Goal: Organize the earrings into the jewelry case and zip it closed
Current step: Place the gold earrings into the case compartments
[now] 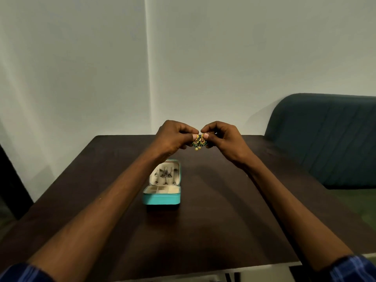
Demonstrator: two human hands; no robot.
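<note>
Pinched between left hand (173, 137) and right hand (221, 137), gold-and-green earrings (199, 142) dangle pale beads.

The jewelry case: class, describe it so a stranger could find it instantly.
On the dark brown table, between the person's forearms, sits the jewelry case. It alone is turquoise, its lid standing open to show a cream lining with small earrings pinned inside.

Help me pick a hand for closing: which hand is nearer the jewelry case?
Left. The left hand hovers just above the jewelry case lid; the right hand is farther right. Both pinch earrings.
</note>
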